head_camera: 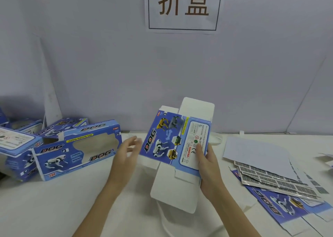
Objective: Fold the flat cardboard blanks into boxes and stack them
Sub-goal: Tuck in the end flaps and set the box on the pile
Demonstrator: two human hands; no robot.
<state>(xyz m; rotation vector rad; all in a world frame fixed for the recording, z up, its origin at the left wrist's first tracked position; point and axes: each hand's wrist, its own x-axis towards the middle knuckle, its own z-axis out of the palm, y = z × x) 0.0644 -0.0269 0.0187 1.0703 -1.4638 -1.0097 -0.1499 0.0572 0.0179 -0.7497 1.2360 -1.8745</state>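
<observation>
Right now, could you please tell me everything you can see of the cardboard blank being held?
The cardboard blank is flat, printed blue with toy dogs, "DOG" lettering and a white warning label. Plain white flaps stick out at its top and bottom. It is held tilted above the white table. The right hand grips its right edge, thumb on the label; the open left hand hovers beside it, apart.

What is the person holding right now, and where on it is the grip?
The right hand pinches a flat cardboard blank at its right edge, thumb on the white warning label. The left hand holds nothing.
</observation>
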